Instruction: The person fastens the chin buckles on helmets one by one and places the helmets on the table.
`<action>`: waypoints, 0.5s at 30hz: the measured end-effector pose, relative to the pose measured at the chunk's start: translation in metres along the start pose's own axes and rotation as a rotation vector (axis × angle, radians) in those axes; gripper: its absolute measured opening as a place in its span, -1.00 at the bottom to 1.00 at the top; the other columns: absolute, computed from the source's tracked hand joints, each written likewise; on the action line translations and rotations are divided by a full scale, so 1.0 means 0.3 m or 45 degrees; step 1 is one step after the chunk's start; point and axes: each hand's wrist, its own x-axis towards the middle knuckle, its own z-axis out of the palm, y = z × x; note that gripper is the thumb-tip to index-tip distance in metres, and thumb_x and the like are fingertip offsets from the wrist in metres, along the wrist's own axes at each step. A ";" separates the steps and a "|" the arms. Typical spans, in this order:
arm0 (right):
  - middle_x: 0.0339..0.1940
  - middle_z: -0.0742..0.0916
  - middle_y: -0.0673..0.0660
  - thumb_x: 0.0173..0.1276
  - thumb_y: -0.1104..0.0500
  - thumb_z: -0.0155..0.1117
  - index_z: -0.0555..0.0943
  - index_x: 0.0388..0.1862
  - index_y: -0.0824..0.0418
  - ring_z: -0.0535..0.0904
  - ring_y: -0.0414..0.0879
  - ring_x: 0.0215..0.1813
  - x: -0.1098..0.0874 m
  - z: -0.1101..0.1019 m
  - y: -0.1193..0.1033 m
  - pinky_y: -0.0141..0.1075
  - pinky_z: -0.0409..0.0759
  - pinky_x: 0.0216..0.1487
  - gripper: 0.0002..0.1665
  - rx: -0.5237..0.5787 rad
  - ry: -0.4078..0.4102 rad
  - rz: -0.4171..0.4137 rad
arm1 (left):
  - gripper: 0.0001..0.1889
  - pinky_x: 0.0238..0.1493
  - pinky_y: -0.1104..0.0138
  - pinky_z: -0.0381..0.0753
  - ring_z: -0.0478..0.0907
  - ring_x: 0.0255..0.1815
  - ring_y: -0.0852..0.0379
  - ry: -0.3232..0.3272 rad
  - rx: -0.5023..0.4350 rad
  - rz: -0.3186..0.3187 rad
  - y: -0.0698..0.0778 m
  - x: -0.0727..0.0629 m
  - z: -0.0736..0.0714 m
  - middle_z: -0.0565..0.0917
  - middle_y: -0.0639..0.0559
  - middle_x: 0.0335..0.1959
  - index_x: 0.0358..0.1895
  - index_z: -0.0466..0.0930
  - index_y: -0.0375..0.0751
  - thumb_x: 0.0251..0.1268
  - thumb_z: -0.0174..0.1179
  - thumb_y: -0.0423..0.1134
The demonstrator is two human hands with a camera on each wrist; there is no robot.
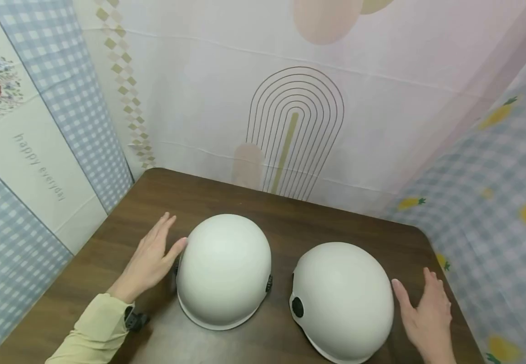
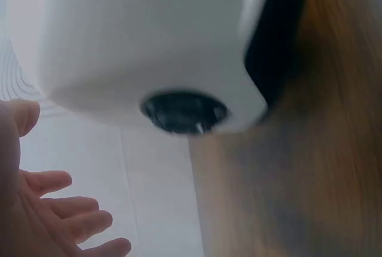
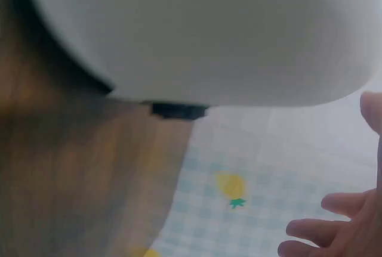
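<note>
Head view: left helmet lower centre, right helmet lower right, between left hand and right hand, fingers extended, holding nothing; inward pushing could clash them. Left wrist view: left helmet, top, smooth, could slip. Right wrist view: right helmet, top, might spin if nudged unevenly.

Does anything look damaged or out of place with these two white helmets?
No visible damage or spill. The right helmet is only turned at a different angle from the left helmet, so they look unmatched.

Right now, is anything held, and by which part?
Nothing is held: left hand is beside the left helmet, right hand beside the right helmet.
</note>
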 end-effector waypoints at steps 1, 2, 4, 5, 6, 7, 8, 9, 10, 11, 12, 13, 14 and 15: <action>0.53 -0.09 0.48 0.47 -0.24 0.01 -0.18 0.57 0.34 -0.32 0.42 0.50 -0.005 -0.003 -0.011 0.47 -0.32 0.25 0.04 0.027 0.023 0.007 | -0.25 0.27 -0.36 -0.04 -0.06 0.49 -0.35 -0.002 -0.028 -0.001 0.010 0.002 0.006 -0.04 -0.30 0.54 0.51 0.02 -0.33 0.50 -0.08 0.13; 0.54 -0.08 0.46 0.48 -0.23 0.00 -0.17 0.57 0.32 -0.31 0.42 0.51 -0.011 -0.007 -0.024 0.47 -0.30 0.25 0.02 0.059 0.040 0.018 | -0.26 0.26 -0.37 -0.04 -0.05 0.49 -0.35 -0.002 -0.053 -0.002 0.019 0.003 0.013 -0.03 -0.28 0.54 0.51 0.02 -0.31 0.51 -0.08 0.13; 0.54 -0.04 0.44 0.49 -0.20 0.00 -0.15 0.58 0.29 -0.28 0.41 0.51 -0.027 -0.010 -0.052 0.49 -0.26 0.23 -0.02 0.131 0.069 0.027 | -0.28 0.25 -0.36 0.00 -0.02 0.48 -0.36 0.002 -0.092 -0.001 0.035 0.003 0.026 -0.02 -0.26 0.54 0.51 0.04 -0.28 0.51 -0.09 0.12; 0.55 -0.02 0.42 0.49 -0.18 0.01 -0.13 0.58 0.27 -0.27 0.39 0.52 -0.036 -0.009 -0.068 0.48 -0.25 0.24 -0.04 0.165 0.083 0.026 | -0.28 0.26 -0.34 0.02 -0.01 0.48 -0.35 -0.001 -0.116 -0.002 0.044 0.004 0.031 -0.02 -0.25 0.54 0.52 0.03 -0.27 0.51 -0.09 0.12; 0.55 0.00 0.41 0.49 -0.17 0.01 -0.12 0.59 0.25 -0.25 0.38 0.52 -0.046 -0.007 -0.085 0.46 -0.23 0.26 -0.06 0.193 0.099 0.020 | -0.29 0.27 -0.33 0.04 0.00 0.47 -0.35 -0.002 -0.137 -0.002 0.052 0.004 0.036 -0.02 -0.23 0.55 0.52 0.03 -0.25 0.52 -0.09 0.12; 0.55 0.03 0.39 0.49 -0.15 0.03 -0.09 0.59 0.24 -0.22 0.36 0.53 -0.056 -0.002 -0.104 0.44 -0.20 0.28 -0.08 0.227 0.122 0.008 | -0.29 0.28 -0.31 0.05 0.00 0.48 -0.33 -0.004 -0.154 -0.002 0.061 0.005 0.040 -0.02 -0.21 0.55 0.52 0.03 -0.23 0.51 -0.09 0.12; 0.55 0.05 0.38 0.49 -0.13 0.04 -0.07 0.58 0.22 -0.19 0.34 0.53 -0.068 0.005 -0.126 0.42 -0.17 0.29 -0.10 0.255 0.140 -0.008 | -0.29 0.29 -0.29 0.07 0.01 0.48 -0.32 -0.005 -0.170 -0.001 0.068 0.006 0.044 -0.03 -0.19 0.55 0.53 0.03 -0.21 0.51 -0.09 0.13; 0.55 0.08 0.36 0.49 -0.10 0.06 -0.03 0.58 0.21 -0.16 0.32 0.53 -0.079 0.013 -0.148 0.40 -0.13 0.31 -0.12 0.283 0.163 -0.032 | -0.29 0.30 -0.27 0.09 0.01 0.48 -0.31 -0.007 -0.187 0.000 0.077 0.007 0.046 -0.03 -0.18 0.56 0.53 0.02 -0.19 0.50 -0.09 0.14; 0.55 0.10 0.33 0.49 -0.08 0.07 -0.01 0.58 0.20 -0.13 0.29 0.53 -0.088 0.018 -0.171 0.38 -0.09 0.32 -0.14 0.304 0.182 -0.058 | -0.29 0.30 -0.27 0.08 0.00 0.49 -0.29 -0.008 -0.203 0.000 0.086 0.008 0.051 -0.03 -0.16 0.56 0.54 0.01 -0.16 0.50 -0.08 0.14; 0.55 0.11 0.31 0.48 -0.06 0.09 0.01 0.58 0.18 -0.11 0.27 0.53 -0.097 0.025 -0.194 0.36 -0.05 0.33 -0.16 0.323 0.201 -0.085 | -0.28 0.30 -0.27 0.08 0.00 0.49 -0.29 -0.007 -0.215 0.001 0.095 0.009 0.055 -0.04 -0.15 0.56 0.54 0.01 -0.14 0.49 -0.07 0.15; 0.55 0.12 0.28 0.47 -0.05 0.11 0.04 0.57 0.17 -0.08 0.24 0.53 -0.106 0.033 -0.218 0.34 -0.02 0.33 -0.17 0.343 0.221 -0.112 | -0.28 0.30 -0.27 0.09 0.00 0.49 -0.28 -0.007 -0.224 0.001 0.104 0.009 0.059 -0.04 -0.14 0.56 0.55 0.00 -0.12 0.48 -0.06 0.16; 0.55 0.13 0.25 0.47 -0.03 0.13 0.06 0.56 0.16 -0.06 0.21 0.52 -0.115 0.040 -0.243 0.32 0.01 0.33 -0.18 0.365 0.236 -0.137 | -0.27 0.30 -0.28 0.08 -0.01 0.50 -0.28 -0.007 -0.231 0.001 0.111 0.010 0.062 -0.05 -0.13 0.56 0.55 -0.01 -0.10 0.48 -0.05 0.16; 0.55 0.14 0.22 0.45 -0.02 0.15 0.08 0.56 0.14 -0.05 0.18 0.52 -0.124 0.048 -0.268 0.31 0.03 0.33 -0.18 0.386 0.249 -0.160 | -0.26 0.29 -0.29 0.09 -0.01 0.49 -0.29 -0.007 -0.233 0.001 0.117 0.009 0.065 -0.05 -0.13 0.56 0.55 -0.01 -0.08 0.47 -0.05 0.17; 0.55 0.15 0.20 0.44 -0.01 0.18 0.11 0.55 0.14 -0.03 0.16 0.52 -0.133 0.055 -0.291 0.29 0.05 0.33 -0.19 0.411 0.265 -0.188 | -0.26 0.28 -0.30 0.08 -0.01 0.49 -0.29 -0.006 -0.234 0.000 0.122 0.008 0.069 -0.05 -0.13 0.56 0.56 -0.02 -0.07 0.47 -0.04 0.17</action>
